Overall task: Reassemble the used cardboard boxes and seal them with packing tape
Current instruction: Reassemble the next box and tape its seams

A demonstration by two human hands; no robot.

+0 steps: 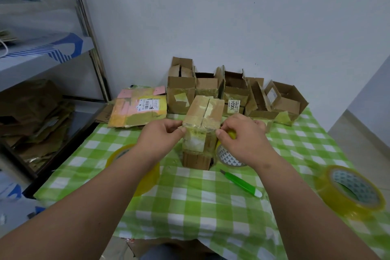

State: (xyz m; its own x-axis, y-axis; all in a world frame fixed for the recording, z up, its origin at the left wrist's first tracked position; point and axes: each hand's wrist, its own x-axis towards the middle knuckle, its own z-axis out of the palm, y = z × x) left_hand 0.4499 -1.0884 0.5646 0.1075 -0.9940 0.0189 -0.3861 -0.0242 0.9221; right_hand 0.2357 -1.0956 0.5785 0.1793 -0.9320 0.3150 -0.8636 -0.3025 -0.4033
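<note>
**Both hands pinch tape at the near top edge of the small box**

Pinching with thumb and curled fingers, the left hand (162,133) holds the left top corner of the upright cardboard box (201,131), where a clear strip of tape appears to cross the near face. The right hand (242,133) mirrors it at the right corner, fingers curled tight on what looks like the tape's other end, with a tape roll (229,156) just under the palm; whether that hand also carries the roll I cannot tell. The box stands in the middle of the green checked tablecloth (190,200), its two top flaps closed with a seam between them.

Judging by its size and worn walls, the box should be light and easily tipped, stiff along the corners but soft in the middle of each face (old tape patches cover much of it). Holding at the corners and edges looks safest; pressing the flaps near the seam could cave them in. The tape will likely be slick on the back and quick to stick to itself.

Counted: one box in hand; about five open boxes (234,91) in a row at the far side, though overlap makes this uncertain; one flattened carton (137,110) far left. Three tape rolls: the one by the right hand, one near right (350,192), one at left (126,154) partly behind the left forearm. One green utility knife (241,183) lies near the box, to its right.
</note>
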